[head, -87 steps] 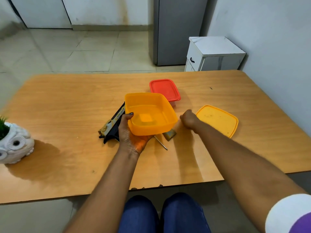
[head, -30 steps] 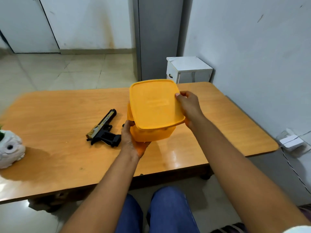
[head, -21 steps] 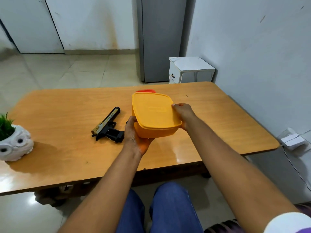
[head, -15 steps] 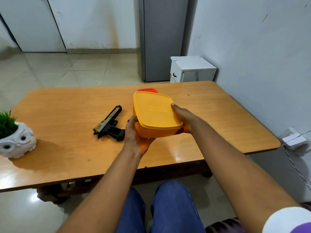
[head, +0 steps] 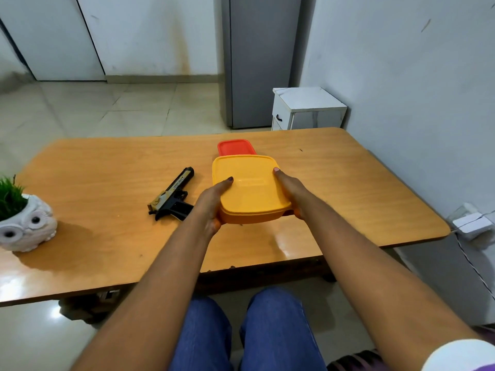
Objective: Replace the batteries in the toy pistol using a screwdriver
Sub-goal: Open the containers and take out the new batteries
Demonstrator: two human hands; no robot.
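A yellow plastic box (head: pixel 250 188) with its lid on is held between both hands just above the wooden table (head: pixel 107 236). My left hand (head: pixel 211 202) grips its left side with the thumb on the lid. My right hand (head: pixel 290 190) grips its right side, thumb on the lid's edge. The black and gold toy pistol (head: pixel 171 196) lies flat on the table to the left of the box, muzzle pointing away from me. No screwdriver or battery is in sight.
A red lidded box (head: pixel 234 147) sits on the table right behind the yellow one. A white owl pot with a green plant (head: pixel 24 223) stands at the table's left edge. A white cabinet (head: pixel 308 108) and a grey fridge stand beyond the table.
The lid has been put on the yellow box and both hands have lowered it toward the table. My left thumb has come up onto the lid.
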